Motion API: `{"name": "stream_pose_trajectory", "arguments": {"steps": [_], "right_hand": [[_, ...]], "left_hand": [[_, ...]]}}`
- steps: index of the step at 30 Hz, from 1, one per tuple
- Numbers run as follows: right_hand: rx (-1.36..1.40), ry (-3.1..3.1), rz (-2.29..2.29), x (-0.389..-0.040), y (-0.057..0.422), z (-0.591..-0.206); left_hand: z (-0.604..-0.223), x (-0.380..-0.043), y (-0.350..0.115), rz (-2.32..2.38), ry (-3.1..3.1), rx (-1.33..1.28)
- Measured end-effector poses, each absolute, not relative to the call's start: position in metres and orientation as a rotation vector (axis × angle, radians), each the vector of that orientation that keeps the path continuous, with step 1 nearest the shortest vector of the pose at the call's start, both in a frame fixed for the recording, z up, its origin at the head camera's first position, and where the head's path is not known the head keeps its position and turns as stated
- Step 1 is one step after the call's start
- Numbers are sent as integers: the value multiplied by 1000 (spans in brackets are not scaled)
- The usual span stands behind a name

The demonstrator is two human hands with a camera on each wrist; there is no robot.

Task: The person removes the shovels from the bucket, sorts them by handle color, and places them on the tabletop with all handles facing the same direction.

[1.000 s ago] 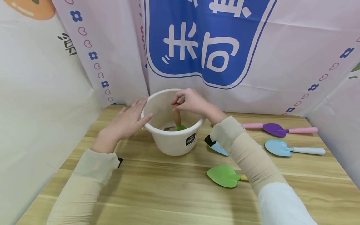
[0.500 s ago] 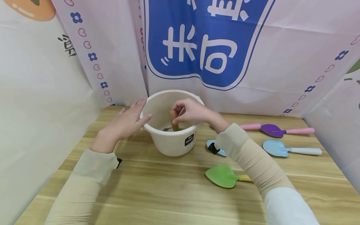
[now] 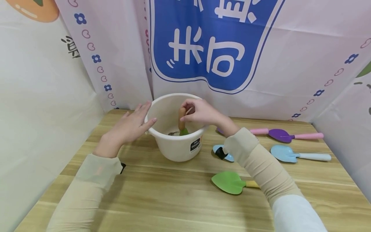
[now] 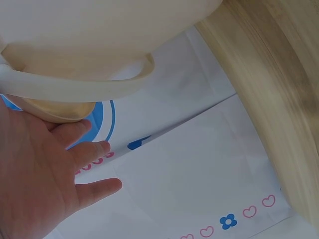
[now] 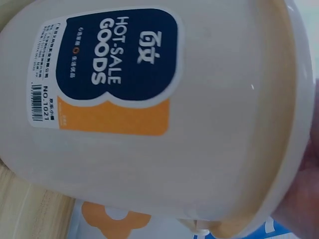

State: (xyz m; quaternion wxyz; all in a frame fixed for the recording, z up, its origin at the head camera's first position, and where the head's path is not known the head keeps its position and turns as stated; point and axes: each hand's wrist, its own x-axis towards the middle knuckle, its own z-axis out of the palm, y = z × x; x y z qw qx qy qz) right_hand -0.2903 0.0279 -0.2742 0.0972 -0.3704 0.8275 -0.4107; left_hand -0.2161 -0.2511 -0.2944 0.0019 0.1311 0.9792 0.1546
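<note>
A white plastic bucket (image 3: 178,149) stands on the wooden table near the back. My left hand (image 3: 130,125) rests at its left rim with fingers spread and straight; in the left wrist view, fingers (image 4: 92,191) show beside the bucket's handle (image 4: 75,89). Reaching over the right rim, my right hand (image 3: 200,112) pinches the brown handle of a small green trowel (image 3: 181,117) that points down into the bucket. Its green end is partly hidden by the front rim. Something dark (image 3: 174,133) lies at the bottom beside it. The bucket's label (image 5: 119,55) fills much of the right wrist view.
To the right lie a green trowel (image 3: 229,182) with a yellow handle, a light blue trowel (image 3: 282,153) and a purple trowel (image 3: 280,135). Another blue blade (image 3: 217,148) is partly covered by my right sleeve (image 3: 242,145). A printed cloth (image 3: 121,42) hangs behind the table.
The right hand dips lower into the bucket, then rises slightly, and the trowel's handle shifts with it, now nearly upright. The left hand stays at the rim.
</note>
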Motion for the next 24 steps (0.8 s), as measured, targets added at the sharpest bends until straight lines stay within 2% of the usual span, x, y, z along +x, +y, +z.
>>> {"name": "stream_pose_trajectory", "arguments": {"steps": [9, 24], "right_hand": [[-1009, 2366, -1620, -288, 40, -268], [-1134, 2369, -1987, -282, 50, -266]], "left_hand": [[-293, -216, -249, 480, 3075, 409], [-293, -216, -250, 478, 3074, 419]]}}
